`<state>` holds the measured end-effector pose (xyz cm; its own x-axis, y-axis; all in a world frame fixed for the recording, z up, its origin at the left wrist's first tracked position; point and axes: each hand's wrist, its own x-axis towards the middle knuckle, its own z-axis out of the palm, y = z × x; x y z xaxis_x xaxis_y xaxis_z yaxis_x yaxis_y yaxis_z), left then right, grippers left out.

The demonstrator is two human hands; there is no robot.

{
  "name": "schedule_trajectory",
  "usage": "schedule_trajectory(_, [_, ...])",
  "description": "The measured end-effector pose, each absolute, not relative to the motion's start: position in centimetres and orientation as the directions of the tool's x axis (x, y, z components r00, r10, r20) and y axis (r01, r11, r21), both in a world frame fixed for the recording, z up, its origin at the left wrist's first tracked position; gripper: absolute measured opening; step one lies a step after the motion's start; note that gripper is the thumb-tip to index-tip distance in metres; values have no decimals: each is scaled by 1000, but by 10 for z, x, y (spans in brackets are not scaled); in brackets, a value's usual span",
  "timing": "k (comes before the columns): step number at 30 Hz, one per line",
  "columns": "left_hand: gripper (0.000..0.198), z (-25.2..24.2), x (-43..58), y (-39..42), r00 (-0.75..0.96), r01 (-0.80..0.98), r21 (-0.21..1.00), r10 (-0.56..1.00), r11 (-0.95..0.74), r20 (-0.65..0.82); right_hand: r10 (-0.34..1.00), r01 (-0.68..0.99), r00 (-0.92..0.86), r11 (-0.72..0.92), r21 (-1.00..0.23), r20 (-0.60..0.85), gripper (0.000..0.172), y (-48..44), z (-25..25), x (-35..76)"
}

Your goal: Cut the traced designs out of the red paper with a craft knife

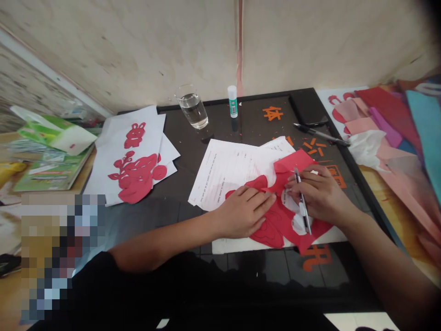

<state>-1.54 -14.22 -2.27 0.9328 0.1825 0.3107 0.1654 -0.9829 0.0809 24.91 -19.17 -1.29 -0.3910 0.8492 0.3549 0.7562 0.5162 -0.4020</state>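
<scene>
Left hand: flat and open, fingers together, the left hand (241,212) presses down on the red paper (288,162), with no grip on anything.

Right hand: narrowly closed, the right hand (319,195) pinches a silver-and-white pen (302,201) between its fingers, while its fingertips rest on the same sheet.

Red paper: a cut, curving sheet lying under both hands, on top of a white sheet (279,246) and partly over printed papers (234,172).

Counter: the dark counter (255,115) carries a glass of water (193,110), a glue stick (232,101), a phone (308,108), a second pen (320,134), orange paper characters (273,113), and white sheets with red cutouts (136,177).

Beside the counter: a heap of colored paper (389,119) and a crumpled tissue (367,147) lie to the right.

Risk: pressing or dragging the pen too hard could tear the thin cut parts. An elbow catching the glass could spill water onto the paper.
</scene>
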Motion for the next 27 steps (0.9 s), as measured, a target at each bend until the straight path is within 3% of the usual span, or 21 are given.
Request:
schedule_trajectory(3, [53, -22, -12, -142, 949, 195, 102, 214, -975, 233, 783, 780, -496, 591, -204, 375, 18, -192, -13, 249])
schedule_trajectory(6, [48, -25, -11, -143, 950, 201, 89, 216, -976, 224, 767, 789, -493, 593, -160, 410, 19, -193, -11, 249])
schedule_trajectory(9, [50, -26, -11, -144, 949, 215, 84, 228, -973, 220, 772, 757, -458, 598, -261, 440, 18, -195, -9, 248])
schedule_trajectory(13, [49, -25, -11, -145, 950, 219, 80, 232, -972, 208, 794, 639, -491, 608, -471, 358, 20, -195, -9, 245])
schedule_trajectory(17, [29, -23, -19, -145, 927, 178, 11, 171, -984, 334, 812, 643, -502, 580, -499, 297, 19, -193, -12, 245])
schedule_trajectory(21, [19, -17, -25, -142, 855, 224, -3, 195, -975, 481, 853, 639, -338, 518, -569, 397, 17, -192, -13, 248])
schedule_trajectory(24, [29, -14, -21, -138, 839, 300, 36, 282, -953, 465, 859, 719, -222, 463, -518, 461, 20, -191, -14, 251])
schedule_trajectory(27, [30, -14, -16, -138, 884, 278, 105, 297, -955, 360, 861, 754, -246, 458, -470, 444, 21, -189, -17, 252])
